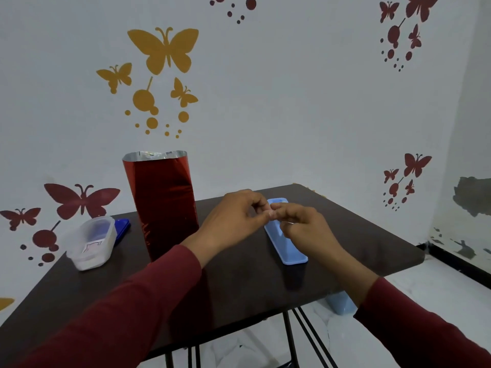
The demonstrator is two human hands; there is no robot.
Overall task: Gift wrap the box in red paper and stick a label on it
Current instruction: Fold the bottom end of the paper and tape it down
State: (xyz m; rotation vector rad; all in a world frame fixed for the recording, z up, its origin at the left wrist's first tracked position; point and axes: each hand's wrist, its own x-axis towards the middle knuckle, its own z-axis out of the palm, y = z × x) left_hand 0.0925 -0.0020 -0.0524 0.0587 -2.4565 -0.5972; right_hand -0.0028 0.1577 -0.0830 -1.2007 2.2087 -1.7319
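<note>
While two hands (271, 212) meet | one red-wrapped box (162, 205) | two blue lids (285, 243)

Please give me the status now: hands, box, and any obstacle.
Left hand and right hand meet fingertips over blue tray; what they pinch, unclear. Box upright in red paper, top open. Nothing in the way.

Home rm: butterfly wall decals (164, 50)

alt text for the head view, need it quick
Two hands, left hand and right hand, meet fingertip to fingertip above a light blue tray on a dark table. A red-wrapped box stands upright at left.
</note>
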